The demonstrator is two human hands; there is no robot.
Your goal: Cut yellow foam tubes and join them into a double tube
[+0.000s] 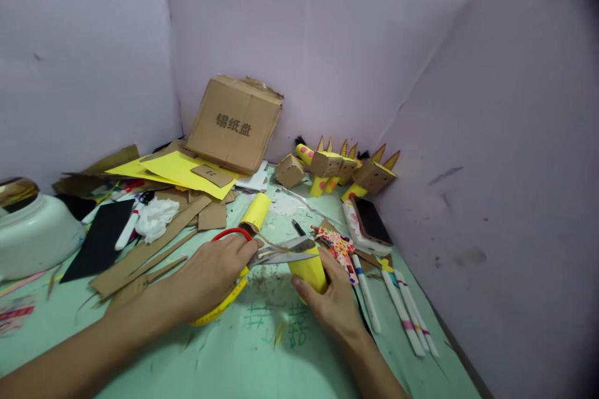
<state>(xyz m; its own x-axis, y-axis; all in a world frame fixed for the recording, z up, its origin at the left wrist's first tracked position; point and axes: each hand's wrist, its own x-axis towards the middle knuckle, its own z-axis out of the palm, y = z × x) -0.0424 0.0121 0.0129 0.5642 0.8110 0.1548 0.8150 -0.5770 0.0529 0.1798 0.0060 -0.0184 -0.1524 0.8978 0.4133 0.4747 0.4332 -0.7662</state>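
My left hand (210, 271) is closed around the red-handled scissors (276, 254), whose blades are apart at the upper rim of a yellow paper tube (309, 268). Wrapped round that tube from the right are the fingers of my right hand (334, 299). A narrow brown strip seems to run beside the blades; what it joins I cannot tell. Just behind my left hand a second yellow tube (256, 211) lies on the green table. Below the scissors shows a yellow tape measure (222, 305), partly hidden by my left hand.
Cardboard strips (150, 252), yellow sheets (182, 168) and a white pot (35, 230) crowd the left side. A cardboard box (236, 124) leans at the back. Giraffe-like paper figures (346, 168) stand back right. A phone (372, 220) and several white markers (405, 312) lie on the right.
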